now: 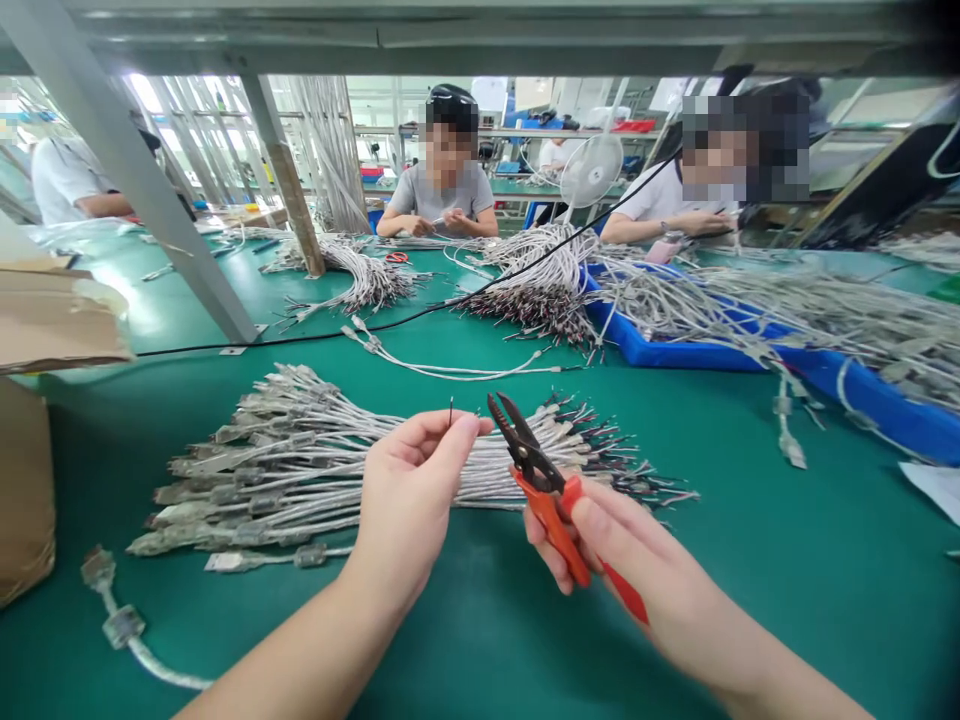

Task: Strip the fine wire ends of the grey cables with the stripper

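Observation:
Near the middle, my left hand [416,490] pinches a cable end between thumb and forefinger, with a thin dark wire [451,410] sticking up. To its right, my right hand [622,545] is wrapped round the red handles of wire strippers [534,462]. Their dark jaws are slightly parted and point up toward the left fingertips, apart from the wire. A clear USB cable [124,625] at the lower left runs beneath my left forearm; whether it is the one I pinch is hidden. Behind both hands lies a bundle of white USB cables [322,450], their stripped ends toward the right.
Blue trays [667,352] heaped with cables stand at the right. More cable piles [525,285] and a few loose cables [465,372] lie beyond. A black cord [315,340] crosses the green table. Cardboard boxes [45,320] stand left, a metal post [150,180] behind. Several people sit opposite.

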The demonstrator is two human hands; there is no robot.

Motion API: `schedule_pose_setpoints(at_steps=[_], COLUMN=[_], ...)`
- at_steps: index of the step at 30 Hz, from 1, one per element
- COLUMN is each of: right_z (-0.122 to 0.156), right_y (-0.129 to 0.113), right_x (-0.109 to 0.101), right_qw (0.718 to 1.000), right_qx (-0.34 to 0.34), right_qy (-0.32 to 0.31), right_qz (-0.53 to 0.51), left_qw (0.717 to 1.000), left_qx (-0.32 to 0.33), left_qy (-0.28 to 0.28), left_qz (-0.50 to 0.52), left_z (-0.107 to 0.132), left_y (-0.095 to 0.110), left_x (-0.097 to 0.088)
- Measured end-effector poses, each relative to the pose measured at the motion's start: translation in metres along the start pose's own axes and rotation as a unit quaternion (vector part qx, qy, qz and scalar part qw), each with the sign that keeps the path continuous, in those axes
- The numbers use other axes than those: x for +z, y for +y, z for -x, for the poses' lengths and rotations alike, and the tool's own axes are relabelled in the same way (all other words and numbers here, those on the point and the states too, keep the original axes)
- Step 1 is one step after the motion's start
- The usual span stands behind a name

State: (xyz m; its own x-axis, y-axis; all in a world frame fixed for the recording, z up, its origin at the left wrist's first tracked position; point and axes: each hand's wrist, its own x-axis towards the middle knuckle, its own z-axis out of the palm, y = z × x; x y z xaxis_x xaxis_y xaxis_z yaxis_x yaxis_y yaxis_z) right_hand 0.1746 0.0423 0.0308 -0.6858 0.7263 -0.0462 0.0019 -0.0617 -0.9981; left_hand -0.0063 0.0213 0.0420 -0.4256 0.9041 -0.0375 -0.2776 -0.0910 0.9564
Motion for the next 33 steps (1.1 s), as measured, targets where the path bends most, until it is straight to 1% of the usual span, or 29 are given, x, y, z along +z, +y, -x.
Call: schedule_pose_setpoints(at_steps=[4, 6, 11, 21, 26, 33], right_z=[-0.0006, -0.0008, -0.0003, -0.0004, -0.0023, -0.0056], right_y=[0.0021, 0.0029, 0.0015, 0.0022, 0.0004, -0.0011], right_x=[0.0022, 0.0027, 0.0026, 0.0005, 0.0002, -0.0016], right_qw=[0.999, 0.999, 0.997, 0.993, 0.99, 0.991], right_qx=[0.036, 0.039, 0.04, 0.069, 0.071, 0.049], right_qy=[-0.007, -0.004, 0.014, 0.04, 0.036, 0.04], right_qz=[0.006, 0.011, 0.063, 0.09, 0.113, 0.118], left_qw=[1.0, 1.0, 1.0, 0.998, 0.998, 0.998], left_qx=[0.007, 0.005, 0.008, -0.001, -0.003, -0.004], left_qy=[0.007, 0.006, -0.002, -0.011, -0.011, -0.012], left_qz=[-0.001, -0.004, -0.026, -0.063, -0.062, -0.062], left_z=[0.0006, 0.0007, -0.0007, -0.0037, -0.0047, -0.0042], left_y=[-0.0013, -0.0018, -0.0022, -0.0014, -0.001, -0.0017], left_x=[-0.0002, -0.0008, -0.0036, -0.0035, -0.0039, -0.0045])
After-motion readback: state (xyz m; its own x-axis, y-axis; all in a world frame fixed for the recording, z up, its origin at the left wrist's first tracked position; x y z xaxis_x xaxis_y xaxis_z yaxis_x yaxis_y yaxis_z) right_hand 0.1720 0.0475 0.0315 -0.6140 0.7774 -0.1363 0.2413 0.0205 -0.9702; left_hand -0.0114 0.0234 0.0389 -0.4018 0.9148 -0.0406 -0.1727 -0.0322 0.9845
